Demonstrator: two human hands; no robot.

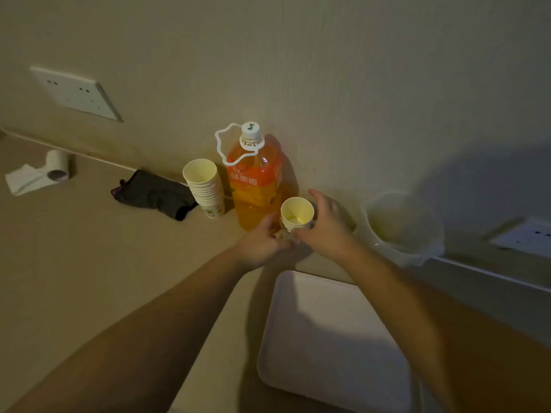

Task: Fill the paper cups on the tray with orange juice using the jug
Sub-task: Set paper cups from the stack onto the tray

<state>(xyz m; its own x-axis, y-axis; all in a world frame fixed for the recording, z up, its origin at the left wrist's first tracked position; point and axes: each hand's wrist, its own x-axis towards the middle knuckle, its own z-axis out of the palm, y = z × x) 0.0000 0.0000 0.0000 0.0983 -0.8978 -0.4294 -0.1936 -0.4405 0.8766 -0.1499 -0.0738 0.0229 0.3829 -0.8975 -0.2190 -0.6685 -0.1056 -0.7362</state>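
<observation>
A short stack of paper cups [296, 214] is held between both hands in front of the orange juice bottle [256, 180]. My left hand [259, 242] grips the stack low on its left side. My right hand [325, 226] curls round its right side. The top cup shows a little yellow liquid at the bottom. The bottle stands capped against the wall, with a white carry loop. A taller stack of paper cups [205, 186] stands left of the bottle. A clear jug [402, 228] with a trace of juice sits at the right. The white tray [334, 338] lies bare below my hands.
A dark cloth [152, 193] lies left of the taller cup stack. A toilet roll [56, 166] with loose paper is at the far left. Wall sockets [76, 93] are on the wall. A ledge with another socket [527, 236] runs along the right.
</observation>
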